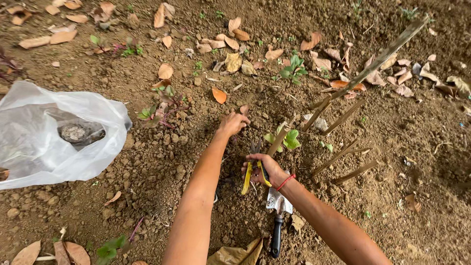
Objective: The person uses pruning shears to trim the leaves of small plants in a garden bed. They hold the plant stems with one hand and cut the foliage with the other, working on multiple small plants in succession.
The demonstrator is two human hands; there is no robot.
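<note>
Loose brown soil (147,172) strewn with dry leaves (219,95) fills the ground. Yellow-handled shears (255,172) are gripped by the right hand (267,169), just below a small green seedling (287,139). The left hand (232,123) is pressed, fingers curled, into the dirt left of that seedling, and a trowel (277,221) lies beneath the right wrist.

White translucent plastic bag (54,132): running off the left edge; dark lump inside showing only as a blur through the film.
Short-bladed metal trowel with black handle (278,216): blade partly lying under the right forearm.
Yellow-handled pruning shears (255,172): blades sitting too dark against the soil to tell apart.
Left hand (232,123): fingertips pressing out of sight into the brown crumbly soil (162,167).
</note>
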